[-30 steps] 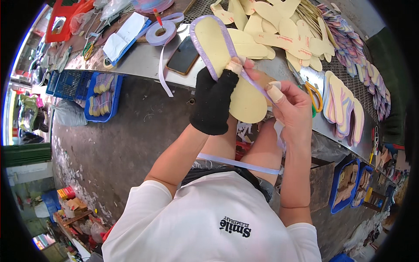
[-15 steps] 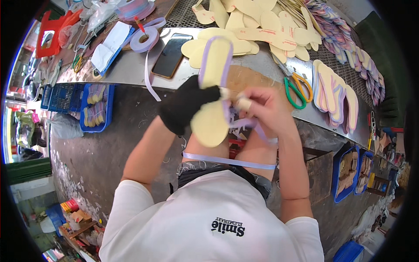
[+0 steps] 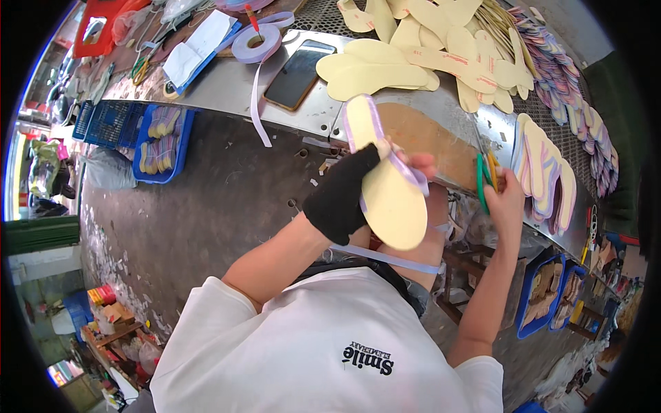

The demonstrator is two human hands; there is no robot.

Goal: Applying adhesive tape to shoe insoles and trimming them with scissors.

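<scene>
My left hand (image 3: 344,189), in a black fingerless glove, grips a cream shoe insole (image 3: 394,206) around its narrow middle. Purple binding tape (image 3: 412,172) edges the insole's far end, and a loop of it lies across the waist by my fingertips. Off to the right, at the table's front edge, my right hand (image 3: 507,199) has its fingers closed on the handles of a pair of scissors (image 3: 481,180), one green and one orange. The scissor blades point away from me over the metal table top. Another strip of tape (image 3: 389,259) crosses my thighs.
Cream insoles (image 3: 375,69) are piled at the back. Bound insoles (image 3: 544,165) lie in a row on the right. A phone (image 3: 301,74) and a tape roll (image 3: 257,45) rest on the table (image 3: 227,103). Blue crates (image 3: 164,144) stand below at left and right.
My right hand has left the tape at the insole and moved right to the scissors, whose handles have turned. My left hand has tilted the insole and brought it rightward. The view has shifted slightly.
</scene>
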